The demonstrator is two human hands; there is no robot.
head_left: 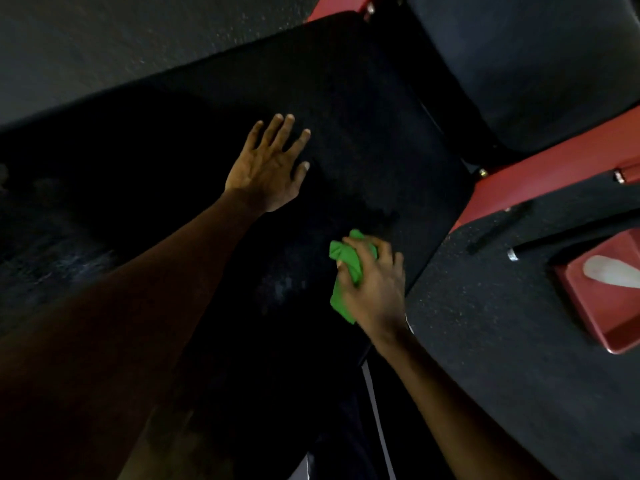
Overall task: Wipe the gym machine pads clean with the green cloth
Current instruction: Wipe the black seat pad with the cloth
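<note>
A large black pad [363,109] of the gym machine fills the middle of the view, running from lower left to upper right. My left hand [266,168] lies flat on it with fingers spread and straight. My right hand [374,282] grips a bunched green cloth [343,268] and presses it on the pad near its right edge. A faint damp smear shows on the pad just left of the cloth. A second dark pad [526,64] stands at the upper right.
The red machine frame [512,185] runs between the two pads at the right. A red base plate [602,299] lies on the speckled black rubber floor [485,323] at the far right. Grey floor shows at the upper left.
</note>
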